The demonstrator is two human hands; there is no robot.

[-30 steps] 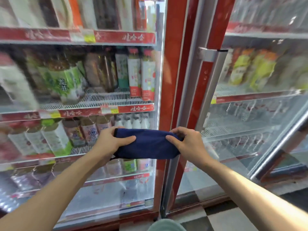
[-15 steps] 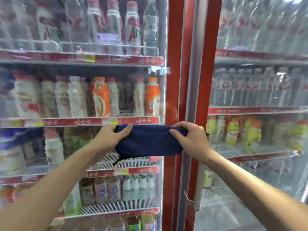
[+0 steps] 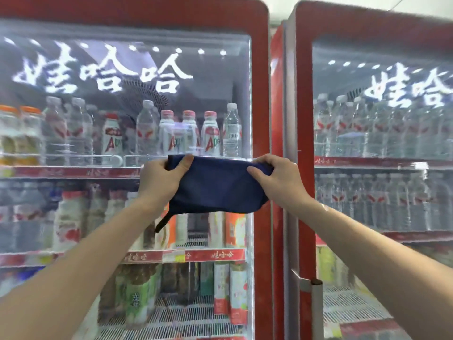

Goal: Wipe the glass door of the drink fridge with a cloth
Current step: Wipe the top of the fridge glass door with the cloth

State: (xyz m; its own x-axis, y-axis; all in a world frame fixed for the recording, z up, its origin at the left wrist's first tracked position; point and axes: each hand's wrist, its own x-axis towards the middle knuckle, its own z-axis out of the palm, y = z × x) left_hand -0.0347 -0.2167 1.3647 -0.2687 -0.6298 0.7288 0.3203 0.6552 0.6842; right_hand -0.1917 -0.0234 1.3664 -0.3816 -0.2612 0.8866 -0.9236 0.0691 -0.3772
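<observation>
your left hand (image 3: 158, 179) grips the left end of the dark blue cloth (image 3: 220, 190) and your right hand (image 3: 278, 179) grips its right end, thumbs on the near face. the cloth hangs in front of the glass door (image 3: 117, 133) of the left drink fridge (image 3: 261, 94), by the door's right edge; whether it touches the glass cannot be told.
</observation>
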